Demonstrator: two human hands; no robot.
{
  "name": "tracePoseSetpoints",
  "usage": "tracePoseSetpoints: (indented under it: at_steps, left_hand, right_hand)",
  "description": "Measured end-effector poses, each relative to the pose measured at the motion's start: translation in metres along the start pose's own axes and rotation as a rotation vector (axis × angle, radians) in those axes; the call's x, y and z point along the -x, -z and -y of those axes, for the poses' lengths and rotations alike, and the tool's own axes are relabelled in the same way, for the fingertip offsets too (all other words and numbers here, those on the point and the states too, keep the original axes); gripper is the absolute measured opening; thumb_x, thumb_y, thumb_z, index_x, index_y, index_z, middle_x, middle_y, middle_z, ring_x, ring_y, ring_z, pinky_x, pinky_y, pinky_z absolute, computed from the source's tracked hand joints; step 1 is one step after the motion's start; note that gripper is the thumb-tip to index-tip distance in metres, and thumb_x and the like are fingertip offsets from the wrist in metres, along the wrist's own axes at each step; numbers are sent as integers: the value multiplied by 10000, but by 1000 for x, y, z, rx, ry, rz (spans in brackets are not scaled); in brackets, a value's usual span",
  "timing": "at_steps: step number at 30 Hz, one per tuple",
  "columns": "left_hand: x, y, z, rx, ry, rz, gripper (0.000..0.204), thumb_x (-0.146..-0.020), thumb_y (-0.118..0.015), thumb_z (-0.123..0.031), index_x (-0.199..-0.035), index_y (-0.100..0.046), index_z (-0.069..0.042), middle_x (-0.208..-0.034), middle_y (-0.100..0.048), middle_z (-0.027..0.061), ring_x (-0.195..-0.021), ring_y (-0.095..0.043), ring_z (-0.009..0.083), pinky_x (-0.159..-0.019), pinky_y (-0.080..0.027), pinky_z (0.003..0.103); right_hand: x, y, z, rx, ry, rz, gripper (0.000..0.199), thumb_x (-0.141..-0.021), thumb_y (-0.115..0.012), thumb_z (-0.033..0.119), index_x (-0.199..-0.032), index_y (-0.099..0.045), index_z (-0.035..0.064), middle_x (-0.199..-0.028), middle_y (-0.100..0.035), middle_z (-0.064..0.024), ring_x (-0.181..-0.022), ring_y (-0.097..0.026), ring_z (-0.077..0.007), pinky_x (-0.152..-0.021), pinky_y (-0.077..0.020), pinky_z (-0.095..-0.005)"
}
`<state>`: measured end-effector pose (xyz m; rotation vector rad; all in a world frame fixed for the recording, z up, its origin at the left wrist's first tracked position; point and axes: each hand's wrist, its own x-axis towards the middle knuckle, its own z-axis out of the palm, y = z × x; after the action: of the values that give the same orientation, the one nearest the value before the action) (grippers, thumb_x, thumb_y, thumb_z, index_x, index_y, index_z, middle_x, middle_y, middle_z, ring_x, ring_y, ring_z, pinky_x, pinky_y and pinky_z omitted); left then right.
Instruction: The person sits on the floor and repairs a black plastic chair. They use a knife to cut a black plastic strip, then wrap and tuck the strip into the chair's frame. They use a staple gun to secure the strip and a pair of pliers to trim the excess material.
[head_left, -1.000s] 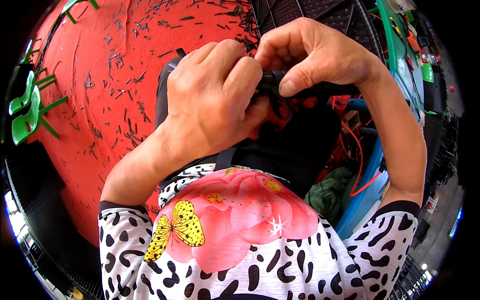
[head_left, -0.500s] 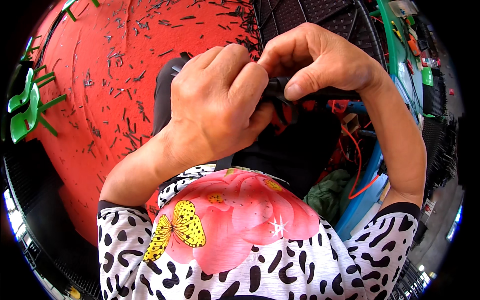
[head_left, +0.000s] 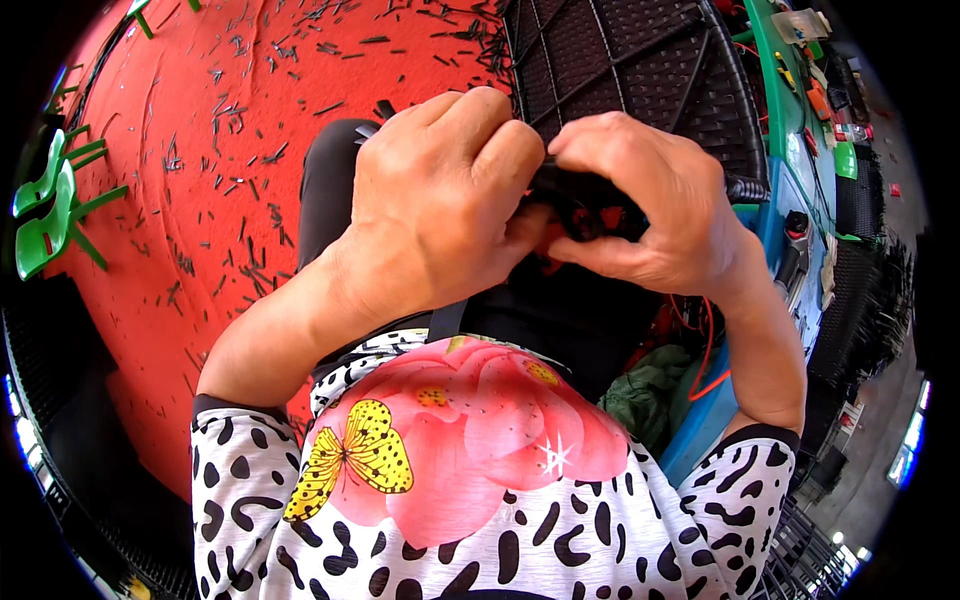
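Note:
My left hand (head_left: 440,200) is closed in a fist, its back toward me. A thin grey, blade-like end (head_left: 367,130) sticks out at its left side; the rest of what it holds is hidden. Close on its right, my right hand (head_left: 650,200) curls its fingers and thumb around a black strip (head_left: 575,190) at the near edge of a dark woven wicker panel (head_left: 640,70). Inside the curl, black strands loop with bits of red showing through. The hands are nearly touching, above my lap.
Short black strip offcuts (head_left: 260,260) litter the red floor covering (head_left: 180,130) at the left. Green plastic chairs (head_left: 45,235) stand at the far left. At the right is a green-and-blue bench (head_left: 790,130) with small tools and bits. A green cloth (head_left: 645,395) and an orange-red hose (head_left: 710,340) lie near my right arm.
My right hand has moved down and closer to me, its thumb swinging lower, with fingers and thumb wider apart. The left hand has dropped slightly, still closed. More of the wicker panel shows.

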<state>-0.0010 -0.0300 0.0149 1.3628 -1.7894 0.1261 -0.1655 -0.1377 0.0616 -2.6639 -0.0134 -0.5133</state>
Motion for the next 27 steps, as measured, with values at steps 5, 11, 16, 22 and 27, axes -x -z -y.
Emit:
tracePoseSetpoints:
  at_steps: [5,11,16,22,27]
  left_hand:
    - [1,0,2,8,-9,-11,323,-513,-711,-80,-794,-561,-27,-720,-519,100,-594,-540,273,-515,-452,354]
    - [0,3,1,22,-7,6,306,-536,-711,-88,-796,-561,-26,-711,-518,99,-597,-540,273,-516,-448,351]
    - [1,4,3,33,-18,22,303,-552,-715,-100,-803,-562,-27,-717,-519,100,-602,-539,274,-522,-448,349]
    - [1,2,4,48,-46,17,311,-555,-719,-105,-808,-558,-26,-739,-522,105,-626,-544,285,-541,-454,359]
    - [1,5,7,111,-55,66,328,-547,-711,-78,-831,-555,-27,-778,-527,108,-648,-548,299,-551,-458,366]
  right_hand:
    - [8,-11,1,267,300,-262,287,-617,-713,111,-851,-566,35,-978,-583,-139,-838,-619,-299,-683,-515,-394]
    - [12,-9,5,370,357,-217,229,-608,-711,51,-802,-591,39,-1023,-562,-124,-904,-605,-302,-706,-502,-406]
    - [3,-16,9,377,320,-217,186,-548,-674,75,-692,-573,15,-1006,-580,-126,-920,-604,-301,-748,-489,-416]
    - [3,-19,16,396,257,-184,210,-535,-671,74,-697,-563,-5,-996,-576,-137,-932,-599,-309,-740,-490,-426]
    - [3,-12,11,313,261,-109,214,-567,-667,46,-710,-535,-42,-974,-573,-170,-882,-603,-340,-703,-506,-436]
